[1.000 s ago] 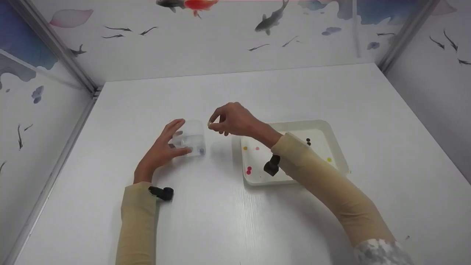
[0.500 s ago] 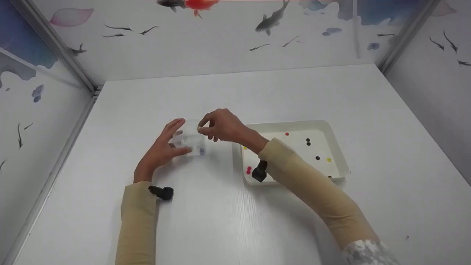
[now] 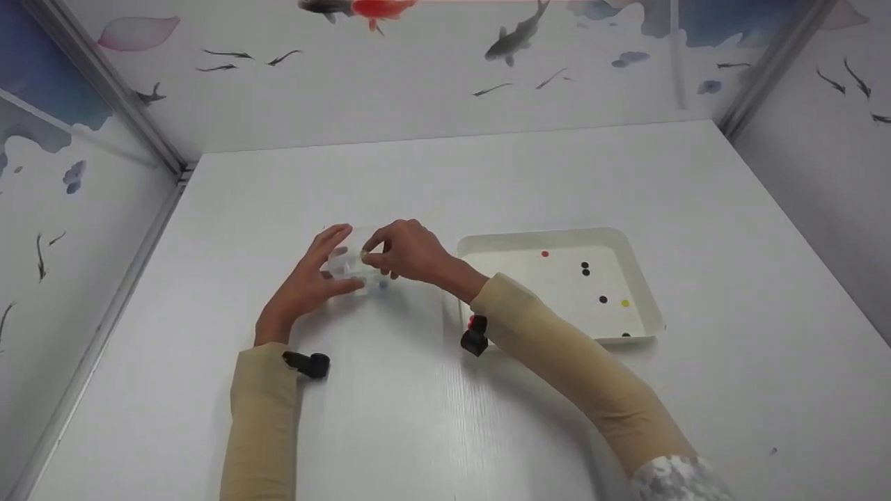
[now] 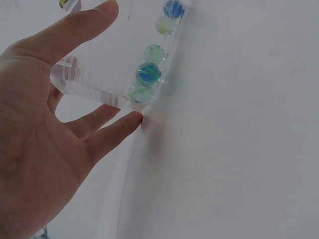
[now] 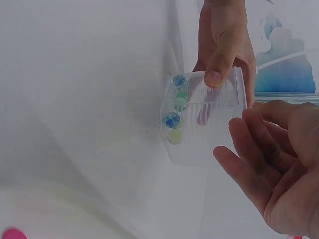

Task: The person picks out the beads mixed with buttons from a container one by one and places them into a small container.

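My left hand [image 3: 306, 285] holds a clear plastic cup [image 3: 348, 268] on the white table, thumb [image 4: 92, 22] on one side and fingers [image 4: 117, 127] on the other. Several glass beads [image 4: 148, 73], blue, green and pale yellow, line one edge of the cup's bottom [image 5: 172, 119]. My right hand [image 3: 400, 252] hovers at the cup's mouth, its fingers [image 5: 254, 154] loosely curled, and no bead shows between them. To the right stands a white tray [image 3: 557, 238] with several small coloured beads [image 3: 585, 265].
White walls painted with fish close in the table on the left, back and right. A pink bead [image 5: 12, 233] lies at the tray's near corner. Black wrist-worn cameras [image 3: 306, 364] sit on both sleeves. Bare tabletop [image 3: 445, 174] stretches behind the hands and in front of them.
My right hand, pinching a pale bead, moved left from above the tray's edge down to the cup's mouth. The pinched bead is no longer visible. My left hand and the cup stayed put.
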`<action>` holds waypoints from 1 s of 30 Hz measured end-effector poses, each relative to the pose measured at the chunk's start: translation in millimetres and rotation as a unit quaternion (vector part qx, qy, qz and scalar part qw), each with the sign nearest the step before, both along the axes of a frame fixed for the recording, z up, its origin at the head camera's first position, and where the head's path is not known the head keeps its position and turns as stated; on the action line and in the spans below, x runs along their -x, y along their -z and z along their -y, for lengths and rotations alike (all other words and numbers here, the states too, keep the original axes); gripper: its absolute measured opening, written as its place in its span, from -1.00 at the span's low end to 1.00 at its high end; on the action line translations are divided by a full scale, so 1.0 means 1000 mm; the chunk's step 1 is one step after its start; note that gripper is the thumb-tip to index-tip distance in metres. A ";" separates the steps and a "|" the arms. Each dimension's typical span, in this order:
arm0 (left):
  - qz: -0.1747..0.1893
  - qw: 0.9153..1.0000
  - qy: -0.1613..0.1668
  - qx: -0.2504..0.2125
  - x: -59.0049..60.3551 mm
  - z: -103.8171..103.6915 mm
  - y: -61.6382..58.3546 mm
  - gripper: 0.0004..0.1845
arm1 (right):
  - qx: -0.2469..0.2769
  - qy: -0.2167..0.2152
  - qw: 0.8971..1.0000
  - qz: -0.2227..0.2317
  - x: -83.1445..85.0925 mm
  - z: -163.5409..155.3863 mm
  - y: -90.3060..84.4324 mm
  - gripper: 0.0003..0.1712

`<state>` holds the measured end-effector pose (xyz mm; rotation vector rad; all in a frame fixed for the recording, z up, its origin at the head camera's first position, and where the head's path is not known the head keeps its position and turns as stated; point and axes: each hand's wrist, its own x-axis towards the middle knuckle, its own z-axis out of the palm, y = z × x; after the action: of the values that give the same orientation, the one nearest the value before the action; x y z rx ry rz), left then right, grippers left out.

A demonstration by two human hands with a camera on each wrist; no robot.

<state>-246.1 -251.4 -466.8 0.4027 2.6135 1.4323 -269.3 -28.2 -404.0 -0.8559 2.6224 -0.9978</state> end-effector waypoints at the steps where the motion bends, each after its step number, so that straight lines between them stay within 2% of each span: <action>1: 0.001 1.000 0.000 -0.001 0.000 0.000 0.000 -0.03 | -0.001 0.000 1.000 -0.001 0.000 0.001 0.000 -0.71; 12: 0.004 1.000 -0.002 -0.005 -0.004 0.001 -0.003 -0.01 | -0.010 0.001 1.000 0.019 0.001 0.002 0.004 -0.63; 21: 0.006 1.000 -0.003 0.017 -0.005 -0.001 -0.006 0.01 | -0.003 0.003 1.000 0.024 0.005 -0.013 -0.002 -0.70; 26: -0.012 0.998 0.003 0.059 -0.005 -0.002 -0.016 0.00 | 0.004 0.019 1.000 0.023 0.012 -0.030 -0.014 -0.70; 30: -0.055 0.994 -0.011 0.094 -0.006 -0.004 -0.036 -0.07 | 0.002 0.035 0.999 0.006 0.019 -0.049 -0.024 -0.70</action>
<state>-239.8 -247.9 -431.0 0.4422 2.8175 1.1883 -288.4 20.6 -380.5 -0.7621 2.6568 -1.0227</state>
